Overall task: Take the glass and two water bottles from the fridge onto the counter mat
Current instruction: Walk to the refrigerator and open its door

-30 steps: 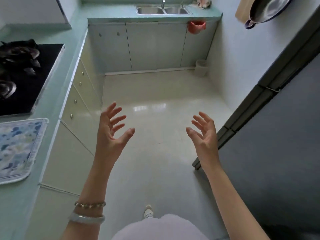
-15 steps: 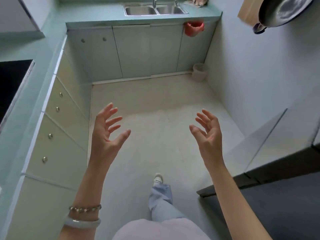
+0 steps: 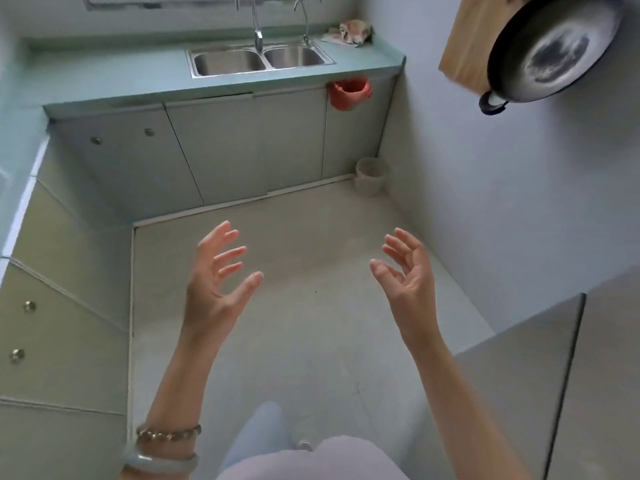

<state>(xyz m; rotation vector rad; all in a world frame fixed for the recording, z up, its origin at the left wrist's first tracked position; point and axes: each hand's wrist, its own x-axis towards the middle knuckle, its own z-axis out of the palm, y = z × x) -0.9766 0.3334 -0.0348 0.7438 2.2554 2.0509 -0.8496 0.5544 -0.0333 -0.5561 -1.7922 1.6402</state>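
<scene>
My left hand (image 3: 216, 282) and my right hand (image 3: 408, 282) are raised in front of me over the kitchen floor, palms facing each other, fingers spread, both empty. The grey fridge (image 3: 554, 375) shows at the lower right, only its top and side surface visible, to the right of my right forearm. The glass, the water bottles and the counter mat are out of view.
A double steel sink (image 3: 259, 60) sits in the teal counter (image 3: 138, 81) at the far end, cabinets below. Drawers (image 3: 52, 306) line the left. A red bag (image 3: 349, 93) hangs by the sink, a small bin (image 3: 370, 176) stands in the corner, a dark wok (image 3: 550, 50) hangs on the right wall.
The view has swung right and up: the stove and the patterned mat on the left counter left the frame, and the sink came closer. Both hands stay raised and empty.
</scene>
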